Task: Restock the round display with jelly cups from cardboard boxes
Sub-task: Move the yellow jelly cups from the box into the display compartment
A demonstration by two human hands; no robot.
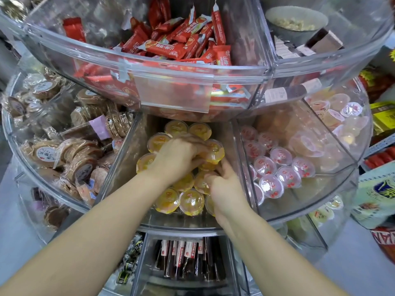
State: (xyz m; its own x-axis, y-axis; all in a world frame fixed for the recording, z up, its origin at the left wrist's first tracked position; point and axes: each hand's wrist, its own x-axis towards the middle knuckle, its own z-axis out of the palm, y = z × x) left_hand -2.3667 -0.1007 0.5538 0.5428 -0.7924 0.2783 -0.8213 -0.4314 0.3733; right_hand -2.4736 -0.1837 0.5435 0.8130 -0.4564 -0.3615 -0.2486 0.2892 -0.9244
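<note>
Round display (pixel 171 75): clear hard plastic walls, glossy, smooth, light glare. Yellow jelly cups (pixel 191 201) in middle-tier compartment below red wrappers: transparent glossy plastic, shiny film lids. Pink jelly cups (pixel 271 185) right of yellow ones: same clear plastic. Red wrappers (pixel 171 48) in top tier: glossy foil-like film. Round cakes (pixel 83 167) left of yellow cups: crinkled clear film, matt paper labels.

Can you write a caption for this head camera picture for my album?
Both hands, left and right, set yellow jelly cups into the round display's middle compartment.
</note>
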